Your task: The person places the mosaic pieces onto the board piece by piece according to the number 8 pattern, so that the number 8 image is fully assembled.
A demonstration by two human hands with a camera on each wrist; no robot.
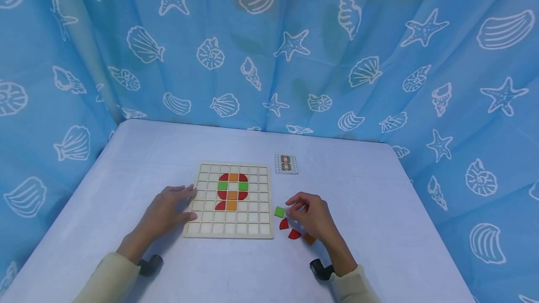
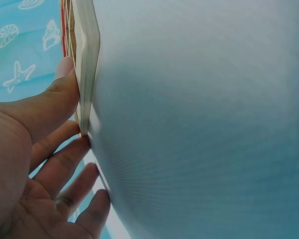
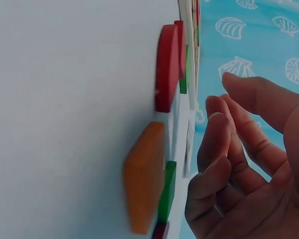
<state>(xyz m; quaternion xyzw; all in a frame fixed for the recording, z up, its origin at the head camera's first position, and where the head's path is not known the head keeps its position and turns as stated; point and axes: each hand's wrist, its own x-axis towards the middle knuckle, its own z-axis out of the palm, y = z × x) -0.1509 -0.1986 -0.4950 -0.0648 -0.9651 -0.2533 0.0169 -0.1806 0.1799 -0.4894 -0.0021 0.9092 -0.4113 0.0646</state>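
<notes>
A square wooden grid board (image 1: 252, 220) lies on the table, with red rounded, orange square and green square tiles set in its upper middle. My left hand (image 1: 164, 209) rests against the board's left side, thumb on the rim (image 2: 87, 74) and the other fingers spread beside it. Right of the board, my right hand (image 1: 312, 214) hovers, fingers loosely bent and nothing between thumb and fingertips. Near it lie a green square tile (image 1: 280, 212), two red quarter-round tiles (image 1: 294, 234) and an orange square tile (image 1: 309, 239). Another green tile (image 3: 167, 191) shows behind the orange one in the right wrist view.
A small printed pattern card (image 1: 286, 164) lies beyond the board's upper right corner. The white-covered table (image 1: 379, 200) meets a blue curtain (image 1: 320, 50) with shell and starfish prints. Black wrist fittings (image 1: 321, 270) sit below both hands.
</notes>
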